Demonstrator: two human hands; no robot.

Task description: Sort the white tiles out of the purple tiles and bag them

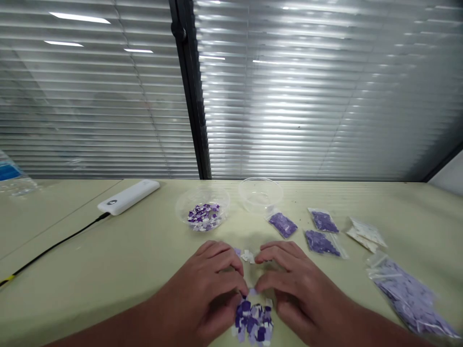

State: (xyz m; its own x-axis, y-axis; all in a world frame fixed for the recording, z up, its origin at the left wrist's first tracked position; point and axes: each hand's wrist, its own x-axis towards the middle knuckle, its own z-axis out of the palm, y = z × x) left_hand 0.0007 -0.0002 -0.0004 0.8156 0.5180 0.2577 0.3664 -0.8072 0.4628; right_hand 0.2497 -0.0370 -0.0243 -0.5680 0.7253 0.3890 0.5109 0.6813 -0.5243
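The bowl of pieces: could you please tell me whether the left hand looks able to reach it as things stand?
Probably yes: the bowl of pieces sits just beyond the left hand, nothing visible stands between them, and its top looks open.

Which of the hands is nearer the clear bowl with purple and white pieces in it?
Left. The left hand is just on the bowl's near side, apart from it; the right hand is farther off, nearer the camera and right of it.
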